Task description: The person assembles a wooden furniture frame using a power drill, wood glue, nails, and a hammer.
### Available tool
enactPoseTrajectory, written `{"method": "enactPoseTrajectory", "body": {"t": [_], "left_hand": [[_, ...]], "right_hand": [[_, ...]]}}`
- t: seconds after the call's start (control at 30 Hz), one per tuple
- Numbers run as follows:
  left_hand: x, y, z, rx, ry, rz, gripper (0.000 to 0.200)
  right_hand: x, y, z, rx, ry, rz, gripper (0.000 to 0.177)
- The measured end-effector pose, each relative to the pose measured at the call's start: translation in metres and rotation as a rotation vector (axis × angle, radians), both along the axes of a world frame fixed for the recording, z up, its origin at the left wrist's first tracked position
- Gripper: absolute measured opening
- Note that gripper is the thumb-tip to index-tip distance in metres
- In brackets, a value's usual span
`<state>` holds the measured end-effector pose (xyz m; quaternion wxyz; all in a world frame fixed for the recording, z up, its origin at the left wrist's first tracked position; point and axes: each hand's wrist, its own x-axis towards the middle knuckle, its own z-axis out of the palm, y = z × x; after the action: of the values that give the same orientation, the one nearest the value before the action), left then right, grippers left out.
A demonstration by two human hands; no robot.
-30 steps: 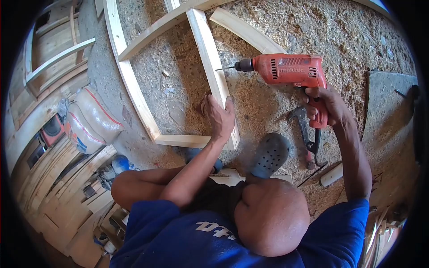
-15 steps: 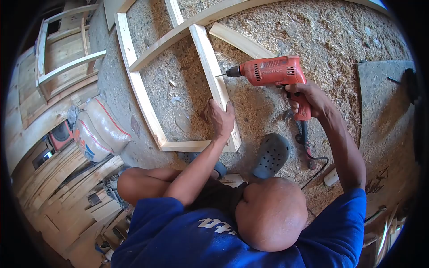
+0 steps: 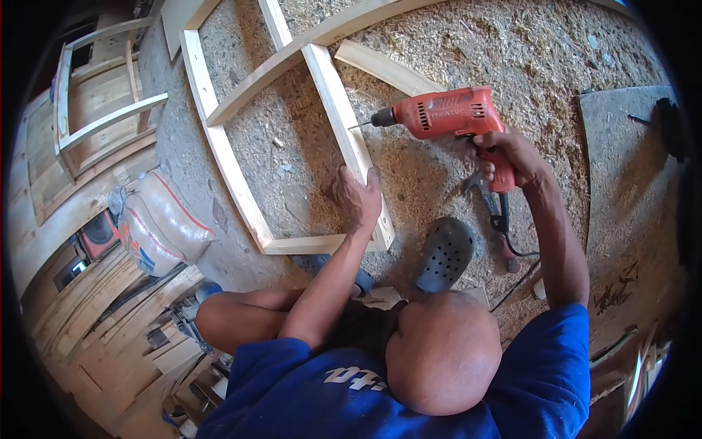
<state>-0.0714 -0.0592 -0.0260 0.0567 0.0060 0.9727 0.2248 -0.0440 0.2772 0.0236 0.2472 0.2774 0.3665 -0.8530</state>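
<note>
A pale wooden frame point(image 3: 227, 157) lies flat on a floor strewn with sawdust. My left hand point(image 3: 358, 197) presses down on its right-hand rail point(image 3: 336, 110), fingers wrapped over the board's edge. My right hand point(image 3: 512, 157) grips the handle of an orange electric drill point(image 3: 442, 113). The drill lies level, and its thin bit point(image 3: 360, 125) touches the rail's outer side a little beyond my left hand. My grey perforated clog point(image 3: 442, 252) rests on the floor just right of the frame's near corner.
A loose curved slat point(image 3: 387, 69) lies beyond the drill. The drill's black cord point(image 3: 512, 249) trails past a hammer point(image 3: 501, 219) on the floor. A filled sack point(image 3: 164, 219), stacked boards point(image 3: 110, 300) and a wooden chair frame point(image 3: 95, 124) stand left. A grey sheet point(image 3: 629, 161) lies right.
The drill has come in toward the rail, so the bit now meets the wood. My left hand has kept its hold on the rail. The view has shifted slightly.
</note>
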Motion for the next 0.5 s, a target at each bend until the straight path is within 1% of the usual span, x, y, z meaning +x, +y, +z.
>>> {"method": "enactPoseTrajectory", "body": {"t": [0.07, 0.13, 0.27, 0.33, 0.47, 0.5], "left_hand": [[0.003, -0.003, -0.006, 0.008, 0.025, -0.002, 0.046], [0.003, -0.002, -0.006, -0.035, 0.017, -0.002, 0.047], [0.004, -0.004, -0.009, -0.034, 0.053, -0.005, 0.046], [0.005, -0.009, -0.018, -0.098, 0.077, -0.031, 0.048], [0.007, -0.009, -0.020, -0.100, 0.104, -0.029, 0.049], [0.006, -0.007, -0.017, -0.053, 0.083, -0.022, 0.049]], "right_hand": [[0.006, 0.011, -0.006, -0.095, 0.030, 0.019, 0.035], [0.015, 0.009, 0.002, -0.048, -0.019, -0.009, 0.036], [0.021, 0.007, 0.000, -0.103, -0.039, -0.031, 0.038], [0.021, 0.006, -0.001, -0.124, -0.037, -0.047, 0.038], [0.023, 0.006, -0.003, -0.087, -0.049, -0.032, 0.035], [0.024, 0.006, -0.004, -0.079, -0.058, -0.026, 0.034]]}}
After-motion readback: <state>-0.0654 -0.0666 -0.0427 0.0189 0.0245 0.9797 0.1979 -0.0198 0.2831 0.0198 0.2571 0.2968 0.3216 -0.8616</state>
